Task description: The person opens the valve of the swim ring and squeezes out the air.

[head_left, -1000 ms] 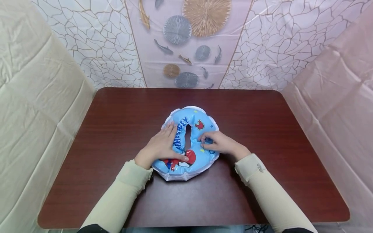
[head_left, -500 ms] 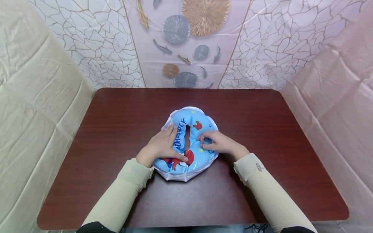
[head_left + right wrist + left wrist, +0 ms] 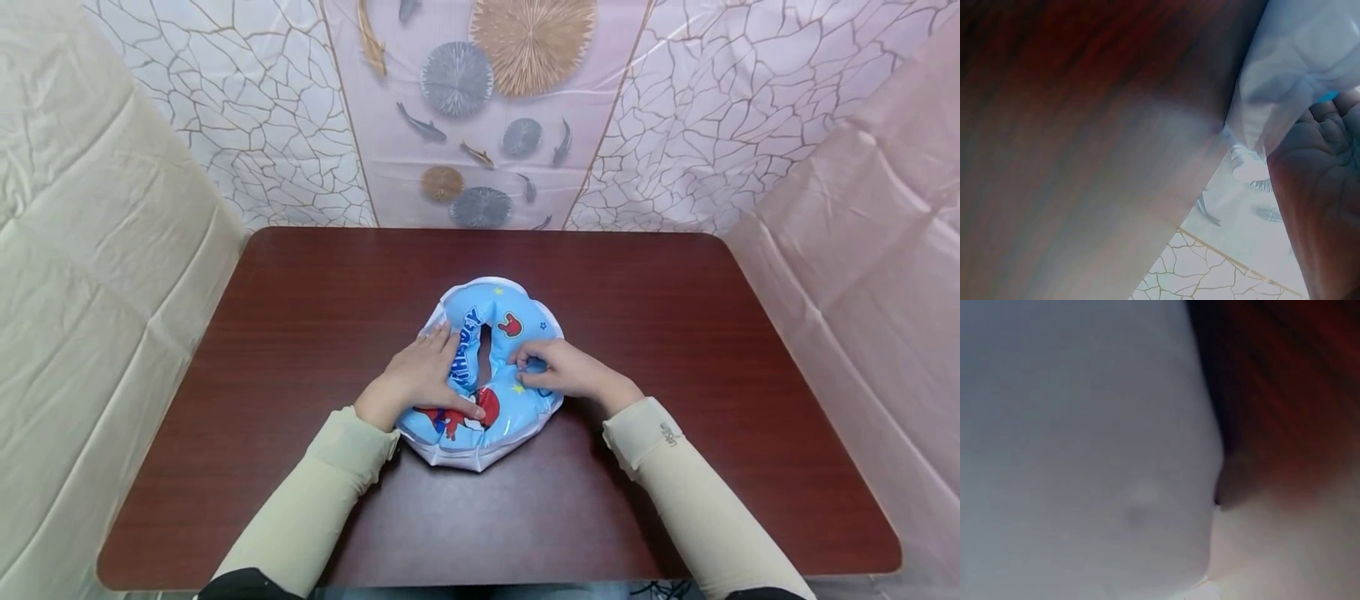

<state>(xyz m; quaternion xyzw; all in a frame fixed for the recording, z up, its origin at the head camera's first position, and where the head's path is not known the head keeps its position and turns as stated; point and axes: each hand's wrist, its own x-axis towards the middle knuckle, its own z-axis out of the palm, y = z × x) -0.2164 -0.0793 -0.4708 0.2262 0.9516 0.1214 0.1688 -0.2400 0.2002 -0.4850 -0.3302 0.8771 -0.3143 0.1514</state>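
Note:
A blue inflatable swim ring [image 3: 487,296] with a white underside and rim lies mid-table, its centre hole narrowed to a slit. Cartoon figures, stars and lettering are printed on top. My left hand [image 3: 416,375] presses on the ring's left side, fingers spread fairly straight and thumb stretched across the red print. On the opposite side, my right hand [image 3: 573,368] has its thumb and curled fingers pinching at the ring's top; what lies between the fingertips is largely hidden. White underside [image 3: 1085,450] fills much of the left wrist view. The right wrist view shows the palm [image 3: 1322,187] beside the wrinkled white vinyl [image 3: 1297,69].
The dark red wooden table [image 3: 675,317] has rounded corners. A patterned backdrop [image 3: 480,108] stands behind it, with pale fabric [image 3: 97,292] at the left and pink fabric [image 3: 855,292] at the right. Dark cables [image 3: 663,590] show below the front edge.
My left hand and the ring's near edge have shifted slightly toward me. The lettering beside the left fingers looks a little more squeezed. The right hand has stayed nearly still.

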